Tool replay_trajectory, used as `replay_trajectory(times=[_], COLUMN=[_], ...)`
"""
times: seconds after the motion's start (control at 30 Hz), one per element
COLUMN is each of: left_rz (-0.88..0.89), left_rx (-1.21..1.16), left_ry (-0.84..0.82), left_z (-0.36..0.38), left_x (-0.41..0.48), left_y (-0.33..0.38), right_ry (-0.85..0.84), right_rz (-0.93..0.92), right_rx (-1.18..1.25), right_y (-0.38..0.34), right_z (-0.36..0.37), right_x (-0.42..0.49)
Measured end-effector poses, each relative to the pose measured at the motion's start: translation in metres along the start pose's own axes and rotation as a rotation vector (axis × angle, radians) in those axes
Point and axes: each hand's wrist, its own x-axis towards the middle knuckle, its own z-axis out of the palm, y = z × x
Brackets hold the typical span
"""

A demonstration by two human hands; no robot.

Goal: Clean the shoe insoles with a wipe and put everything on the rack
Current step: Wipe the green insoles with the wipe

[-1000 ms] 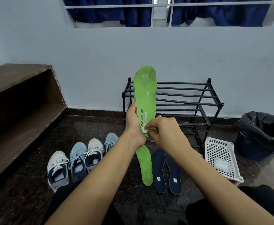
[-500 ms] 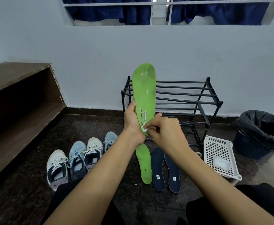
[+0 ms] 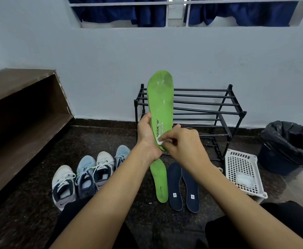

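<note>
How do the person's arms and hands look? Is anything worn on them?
The left forearm and right forearm are bare to the frame edge; no sleeves show. The left hand and right hand wear no visible gloves, rings or watch.

rack (image 3: pixel 201 105) bars are bare, so open up top; basket (image 3: pixel 244 173) and bin (image 3: pixel 289 146) crowd its right, insoles (image 3: pixel 183 186) lie in front.

We have slid the wipe (image 3: pixel 159 141), pinched in our right hand (image 3: pixel 184 143), slightly leftward across the heel of the green insole (image 3: pixel 161 97), toward our left hand (image 3: pixel 147 136).
</note>
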Motion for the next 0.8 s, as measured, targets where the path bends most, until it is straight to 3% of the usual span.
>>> replay_trajectory(times=[0.33, 0.63, 0.8], left_rz=[-0.038, -0.081, -0.052], left_rx=[-0.019, -0.052, -0.017], left_ry=[-0.090, -0.060, -0.066], left_z=[0.003, -0.004, -0.005], left_x=[-0.002, 0.000, 0.005], left_y=[-0.010, 0.006, 0.000], right_ry=[0.176, 0.015, 0.106], right_rz=[-0.061, -0.046, -0.183], right_rx=[-0.049, 0.041, -0.058], right_y=[0.007, -0.005, -0.003], right_z=[0.000, -0.004, 0.006], right_x=[0.011, 0.000, 0.002])
